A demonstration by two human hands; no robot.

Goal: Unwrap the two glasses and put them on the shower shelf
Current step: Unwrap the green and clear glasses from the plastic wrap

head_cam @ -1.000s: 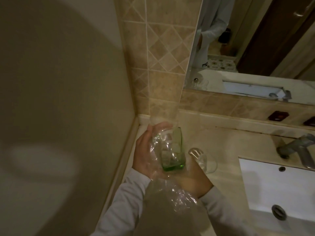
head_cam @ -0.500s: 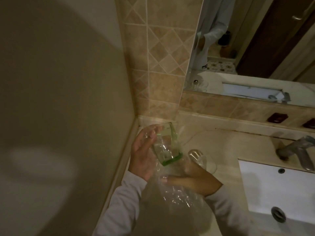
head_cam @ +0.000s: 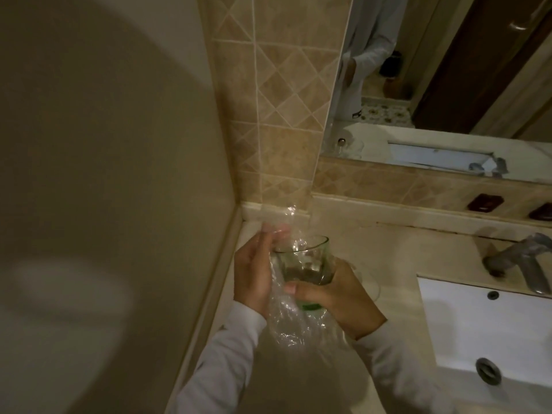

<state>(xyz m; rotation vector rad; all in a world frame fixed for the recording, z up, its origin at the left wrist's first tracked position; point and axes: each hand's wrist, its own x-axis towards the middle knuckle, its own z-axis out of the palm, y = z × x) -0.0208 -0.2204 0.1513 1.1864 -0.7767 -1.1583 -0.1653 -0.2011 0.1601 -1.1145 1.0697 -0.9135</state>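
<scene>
Green glass (head_cam: 304,264): upright, mouth up, held in the air above the counter's left end, close to the corner where the side wall meets the tiled wall. Its base shows green under the right thumb.
Plastic wrap (head_cam: 286,312): clear and crinkled, off the glass's rim; 1 part rises past the left fingers, the rest hangs down under the glass between the 2 wrists.
Right hand (head_cam: 334,297): closed round the lower half of the green glass, thumb across the near side, fingers behind it.
Left hand (head_cam: 254,276): palm toward the glass on its left side, fingers curled loosely and blurred; they are on the wrap, and I cannot tell whether they pinch it or only press it.
Second glass (head_cam: 369,282): clear, mostly hidden behind the right hand, only a faint curved edge showing on the counter; wrapped or not cannot be told.
Counter (head_cam: 418,252): pale stone, running right to the white basin.
Basin (head_cam: 478,324): sunk into the counter, well right of the hands.
Tap (head_cam: 519,258): metal, behind the basin.
Mirror (head_cam: 448,70): above the tiled ledge.
</scene>
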